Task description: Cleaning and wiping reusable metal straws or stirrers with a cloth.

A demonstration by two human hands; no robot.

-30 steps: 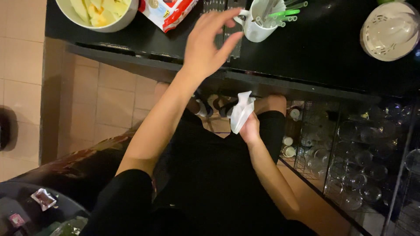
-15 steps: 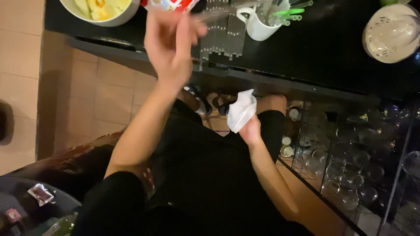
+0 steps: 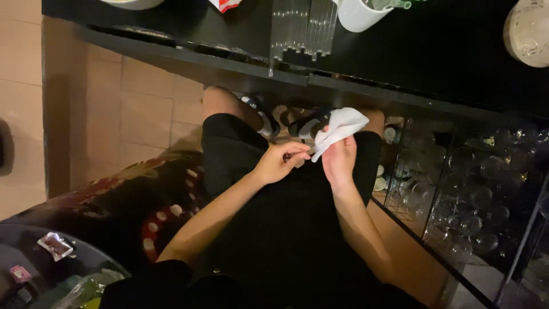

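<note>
Far left: tiled floor (image 3: 143, 114), bin with wrappers (image 3: 54, 246) at bottom left corner. Left hand (image 3: 280, 163) over the lap, fingers pinched on a thin metal utensil (image 3: 300, 153), only a short bit shows, kind unclear. Its tip goes into a white cloth (image 3: 340, 126). Right hand (image 3: 340, 160) just beside the left, clenched around the cloth's lower part, cloth bunched up above the thumb. Both hands close together, above black shorts (image 3: 274, 229), below the tabletop's edge. Sandalled feet (image 3: 269, 117) on floor under the hands. Up top on the black tabletop (image 3: 446, 63): clear ridged tray (image 3: 300, 26), white cup (image 3: 360, 14) with green-handled items, round pale lid (image 3: 529, 31) at far right. Right side: wire rack of clear glasses (image 3: 474, 200) under the tabletop.
</note>
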